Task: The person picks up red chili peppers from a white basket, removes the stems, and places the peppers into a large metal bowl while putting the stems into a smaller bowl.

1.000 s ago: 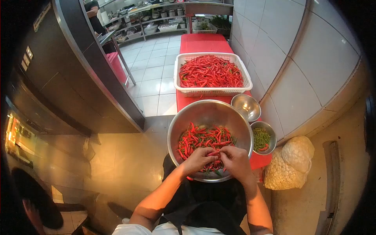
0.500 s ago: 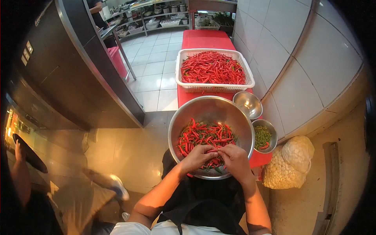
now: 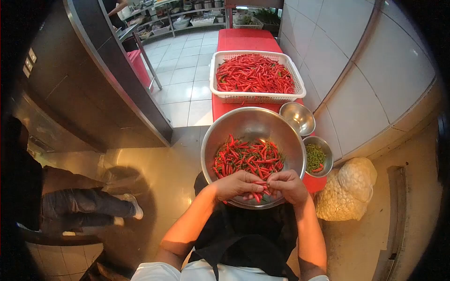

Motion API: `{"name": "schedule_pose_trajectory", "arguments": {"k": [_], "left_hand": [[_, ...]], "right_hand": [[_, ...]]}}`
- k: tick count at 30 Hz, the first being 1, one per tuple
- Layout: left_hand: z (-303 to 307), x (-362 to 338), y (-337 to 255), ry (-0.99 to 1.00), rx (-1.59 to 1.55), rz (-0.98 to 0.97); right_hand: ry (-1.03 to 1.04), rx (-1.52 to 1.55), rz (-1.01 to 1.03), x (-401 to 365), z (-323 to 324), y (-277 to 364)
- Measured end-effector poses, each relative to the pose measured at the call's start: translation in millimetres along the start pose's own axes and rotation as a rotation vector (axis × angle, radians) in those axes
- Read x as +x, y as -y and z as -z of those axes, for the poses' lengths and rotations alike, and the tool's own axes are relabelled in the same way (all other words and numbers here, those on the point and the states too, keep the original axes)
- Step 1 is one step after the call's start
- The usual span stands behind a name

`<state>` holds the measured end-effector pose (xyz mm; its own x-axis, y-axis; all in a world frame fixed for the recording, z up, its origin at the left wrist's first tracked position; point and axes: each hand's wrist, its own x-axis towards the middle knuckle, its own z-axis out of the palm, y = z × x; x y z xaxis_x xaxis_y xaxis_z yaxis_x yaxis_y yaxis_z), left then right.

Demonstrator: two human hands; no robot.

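Note:
Over the near side of a large steel bowl (image 3: 255,119), both hands are close together, fingers pinched. My left hand (image 3: 236,184) is closed on a red chili pepper (image 3: 261,183). My right hand (image 3: 288,186) pinches at the right end of that same chili, its thumb and forefinger almost meeting the left hand. Inside the bowl lies a heap of red chilies with green stems (image 3: 248,157). To the right, a small steel bowl (image 3: 329,157) holds green stems (image 3: 315,157) and a little red chili. Behind it stands another small steel bowl (image 3: 298,118).
A white basket (image 3: 258,97) full of red chilies sits on a red bench (image 3: 248,40) along the tiled wall. A bag of pale, lumpy contents (image 3: 347,192) rests on the floor at right. Someone in dark trousers (image 3: 77,206) is at left, beside a dark partition (image 3: 117,84).
The person at left has moved from a blurred stride to farther left. My hands stay together over the bowl, the right one turned slightly. The view has shifted a little.

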<state>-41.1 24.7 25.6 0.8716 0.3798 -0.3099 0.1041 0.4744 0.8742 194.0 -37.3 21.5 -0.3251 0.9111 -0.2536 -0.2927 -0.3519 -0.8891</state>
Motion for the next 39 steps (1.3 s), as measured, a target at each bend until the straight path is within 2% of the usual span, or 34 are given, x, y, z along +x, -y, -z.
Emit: {"name": "schedule_pose_trajectory", "arguments": {"k": [2, 3, 6, 9, 14, 20, 23, 26, 29, 32, 33, 34, 36, 37, 39], "left_hand": [[0, 1, 1, 0.011, -0.006, -0.032], [-1, 1, 3, -0.049, 0.027, -0.027], [2, 3, 5, -0.181, 0.214, -0.026], [2, 6, 7, -0.186, 0.305, -0.043], [2, 4, 13, -0.141, 0.212, 0.012], [5, -5, 0, 0.033, 0.316, 0.177], [8, -5, 2, 0.1, 0.309, 0.267], [6, -7, -5, 0.183, 0.325, 0.194], [9, -6, -3, 0.136, 0.322, 0.088], [7, -5, -7, -0.152, 0.054, 0.041], [10, -3, -3, -0.216, -0.062, -0.016], [15, 2, 3, -0.282, -0.178, -0.075], [21, 3, 8, -0.352, -0.36, -0.148], [21, 4, 7, -0.376, -0.372, -0.148], [18, 7, 8, -0.416, -0.395, -0.146]], "right_hand": [[-0.038, -0.101, 0.055, 1, -1, 1], [-0.06, -0.151, 0.083, 0, -2, 2], [-0.301, -0.634, 0.29, -7, -33, 18], [-0.309, -0.824, 0.492, -3, -38, 13], [-0.228, -0.885, 0.45, -6, -37, 22], [0.036, -0.636, 0.176, -6, -18, 20], [0.151, -0.43, -0.056, -6, -11, 19], [0.332, -0.239, -0.09, -5, -6, 11], [0.26, -0.165, -0.055, -10, -3, 15], [-0.185, -0.425, 0.079, -27, -3, 44], [-0.363, -0.316, 0.071, -34, -1, 57], [-0.597, -0.249, 0.275, -36, 10, 52], [-0.815, -0.372, 0.35, -33, 56, 59], [-0.849, -0.428, 0.366, -30, 90, 53], [-0.953, -0.939, 0.454, -26, 109, 51]]}}
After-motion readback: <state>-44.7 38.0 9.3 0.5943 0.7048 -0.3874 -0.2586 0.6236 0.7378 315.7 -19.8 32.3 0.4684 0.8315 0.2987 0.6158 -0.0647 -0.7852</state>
